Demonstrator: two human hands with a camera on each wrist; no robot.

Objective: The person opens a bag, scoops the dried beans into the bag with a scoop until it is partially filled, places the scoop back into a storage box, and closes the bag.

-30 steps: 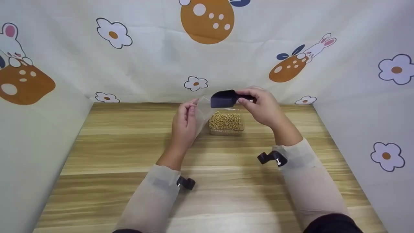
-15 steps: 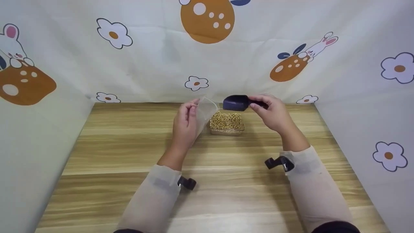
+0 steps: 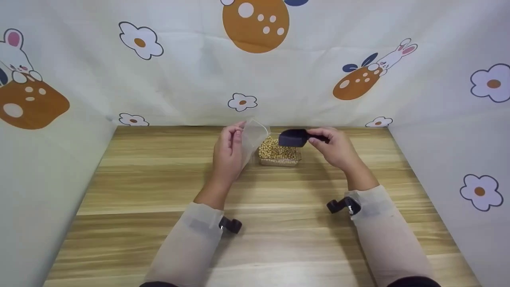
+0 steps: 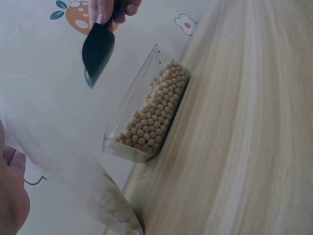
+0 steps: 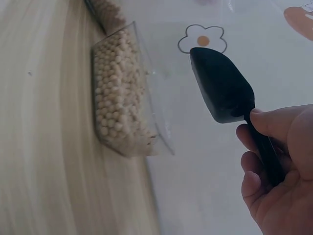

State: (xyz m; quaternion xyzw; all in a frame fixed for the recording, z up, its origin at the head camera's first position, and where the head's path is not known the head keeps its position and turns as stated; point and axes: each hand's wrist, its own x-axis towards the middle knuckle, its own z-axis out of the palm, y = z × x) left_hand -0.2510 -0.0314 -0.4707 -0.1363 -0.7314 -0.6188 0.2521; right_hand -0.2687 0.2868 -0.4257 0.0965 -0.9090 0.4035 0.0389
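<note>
My right hand (image 3: pixel 334 147) grips the handle of a black scoop (image 3: pixel 293 138), held over the right part of a clear box (image 3: pixel 280 162). Pale yellow beans (image 4: pixel 151 117) are heaped inside that box, looking like soybeans. In the right wrist view the scoop's bowl (image 5: pixel 220 85) shows no beans. My left hand (image 3: pixel 228 151) pinches the upper edge of a clear plastic bag (image 3: pixel 252 137), whose mouth stands open just left of the box. Some beans lie in the bag's bottom (image 4: pixel 117 208), seen in the left wrist view.
The box and bag are near the back of a wood-grain table (image 3: pixel 271 231). Behind it hangs a pale printed cloth (image 3: pixel 179 79), which also closes off both sides. Each wrist carries a small black camera mount (image 3: pixel 344 205).
My right hand has drawn the scoop right, away from the bag's mouth, then lowered it toward the box of beans. The left hand stays nearly still with the bag.
</note>
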